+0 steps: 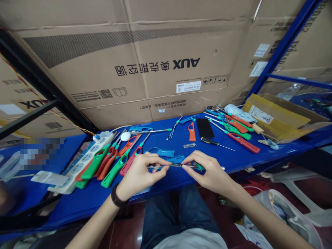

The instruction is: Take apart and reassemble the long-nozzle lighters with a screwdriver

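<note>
At the front edge of the blue table, my left hand [145, 170] and my right hand [209, 172] face each other, both pinching a thin lighter part [176, 165] between thumb and fingertips. It looks slim and partly metallic with teal; my fingers hide much of it. Something green [199, 166] shows by my right fingers, mostly covered. Just behind my fingertips lie a blue lighter casing half [162, 152] and another blue casing piece [178, 159]. Farther back are an orange lighter casing [192, 132], a small clear part [190, 145] and a screwdriver [210, 141].
Several gas lighters [114, 173] lean on a white power strip [88, 155] at left, beside a white ball [125, 136]. More lighters [238, 133] lie at right near an open yellow-taped box [278, 116]. A black phone [204, 128] and loose metal tube [158, 130] lie behind.
</note>
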The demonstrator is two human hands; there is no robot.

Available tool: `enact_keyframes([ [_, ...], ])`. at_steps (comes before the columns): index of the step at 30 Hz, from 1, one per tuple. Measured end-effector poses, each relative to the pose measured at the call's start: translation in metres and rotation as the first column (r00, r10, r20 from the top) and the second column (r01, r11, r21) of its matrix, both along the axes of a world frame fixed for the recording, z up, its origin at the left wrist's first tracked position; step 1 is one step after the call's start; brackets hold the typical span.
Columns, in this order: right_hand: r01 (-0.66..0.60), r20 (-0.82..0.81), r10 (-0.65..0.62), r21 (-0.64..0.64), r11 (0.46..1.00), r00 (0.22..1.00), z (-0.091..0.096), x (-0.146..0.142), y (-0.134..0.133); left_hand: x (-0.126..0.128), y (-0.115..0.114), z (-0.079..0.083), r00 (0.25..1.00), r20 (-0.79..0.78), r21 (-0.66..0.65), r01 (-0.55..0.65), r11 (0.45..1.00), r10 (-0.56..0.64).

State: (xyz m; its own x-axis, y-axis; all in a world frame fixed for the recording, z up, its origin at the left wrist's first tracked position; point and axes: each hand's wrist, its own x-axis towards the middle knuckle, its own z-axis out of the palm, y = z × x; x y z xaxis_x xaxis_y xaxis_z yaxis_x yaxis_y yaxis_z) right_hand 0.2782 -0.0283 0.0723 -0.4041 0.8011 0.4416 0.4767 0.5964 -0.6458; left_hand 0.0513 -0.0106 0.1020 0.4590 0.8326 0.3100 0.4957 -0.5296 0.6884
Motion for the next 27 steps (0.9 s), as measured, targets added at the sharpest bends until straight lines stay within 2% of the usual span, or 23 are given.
enact_keyframes([
  [5, -0.024, 0.017, 0.024, 0.053, 0.998, 1.000, -0.002, -0.003, -0.001, 0.009, -0.007, 0.000, 0.999, -0.018, 0.077, -0.035, 0.996, 0.037],
  [9, -0.028, 0.009, 0.027, 0.061, 0.998, 1.000, 0.000, -0.006, -0.001, 0.014, -0.008, -0.003, 1.000, -0.025, 0.115, -0.001, 0.993, 0.004],
  [13, -0.024, -0.008, 0.025, 0.060, 0.998, 1.000, 0.003, -0.004, -0.001, 0.012, -0.002, -0.002, 1.000, 0.003, 0.038, 0.021, 0.999, -0.021],
  [18, -0.081, 0.012, 0.081, 0.083, 0.993, 0.997, 0.001, 0.001, -0.001, 0.009, 0.003, 0.003, 0.996, 0.014, -0.070, 0.090, 0.993, -0.089],
  [24, -0.091, 0.034, 0.086, 0.202, 0.975, 0.996, -0.001, 0.002, 0.000, 0.011, 0.001, 0.001, 0.996, 0.018, -0.031, 0.085, 0.996, -0.084],
  [27, -0.031, 0.088, 0.005, 0.308, 0.951, 0.996, -0.001, 0.004, 0.000, 0.012, 0.001, -0.001, 0.995, 0.025, -0.010, 0.093, 0.996, -0.093],
])
